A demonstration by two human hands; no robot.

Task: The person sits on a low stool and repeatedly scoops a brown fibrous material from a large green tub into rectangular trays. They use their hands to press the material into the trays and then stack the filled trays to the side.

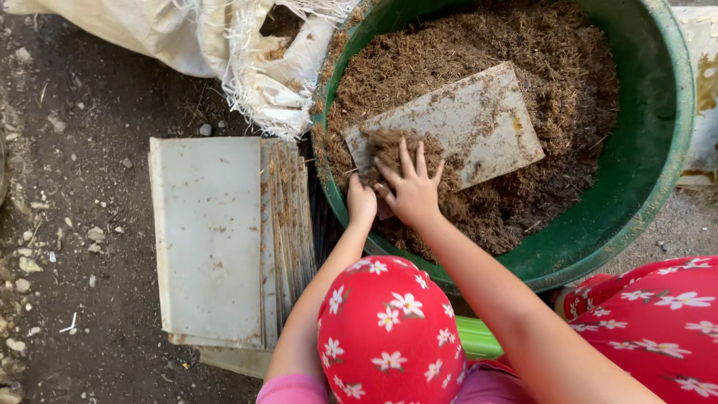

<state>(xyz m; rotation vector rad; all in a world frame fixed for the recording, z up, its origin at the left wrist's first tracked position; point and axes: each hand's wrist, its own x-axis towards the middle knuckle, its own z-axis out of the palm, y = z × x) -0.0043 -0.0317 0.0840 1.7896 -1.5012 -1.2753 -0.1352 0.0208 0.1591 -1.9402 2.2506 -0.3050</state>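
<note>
Red floral-print cloth knee point(389, 337) lies nearest; right hand point(413, 188), fingers spread, presses crumbly brown fibre point(479, 45) onto the flat grey rectangular board point(464, 123) in the round green plastic tub point(651, 150); left hand point(361, 200) clenched at the board's edge.

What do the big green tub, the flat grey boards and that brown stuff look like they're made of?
Green tub: probably moulded plastic, with a smooth, slightly glossy wall and a rolled rim.
Grey board in the tub and the stack of boards on the ground: thin, rigid, matte sheets, dusty and stained; plastic or fibre-cement, hard to tell.
Brown stuff: loose, dry, stringy fibre, possibly coconut husk.
</note>
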